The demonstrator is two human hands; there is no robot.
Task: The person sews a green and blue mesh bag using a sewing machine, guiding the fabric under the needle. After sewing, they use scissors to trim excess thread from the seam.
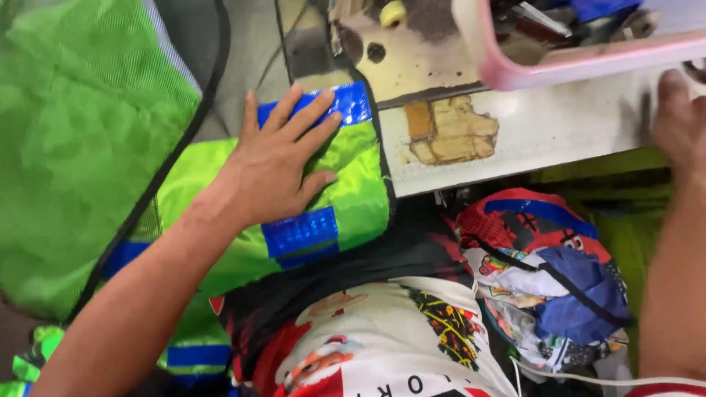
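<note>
- Where the view begins, nearest the camera, the person's printed shirt of white, red and black cloth (382, 345) fills the lower middle, with a thin white cord crossing its lower right corner.
- Just right of the shirt sits a bundled cloth bag of red, white and blue print (548, 283), with a thin black cord looped over it.
- From the lower left, the bare left forearm runs up to the left hand (276, 165), which lies flat and palm down, fingers spread, on the folded bright-green shiny fabric piece with blue reflective strips (353, 198); the hand presses on it and grips nothing.
- One blue strip lies under the fingertips at the fabric's far edge, another just below the heel of the hand.
- At the far left, a large sheet of green mesh fabric edged in black binding (81, 147) spreads beside the folded piece and touches it.
- On the right, the right hand (680, 121) rests on the worn white table surface with a chipped patch showing bare wood (544, 132); it is cut off by the frame edge, so whether it is closed or open cannot be told.
- Both hands are well apart.
- Farthest off, a pink plastic tray rim (559, 66) hangs over the table's back edge.
</note>
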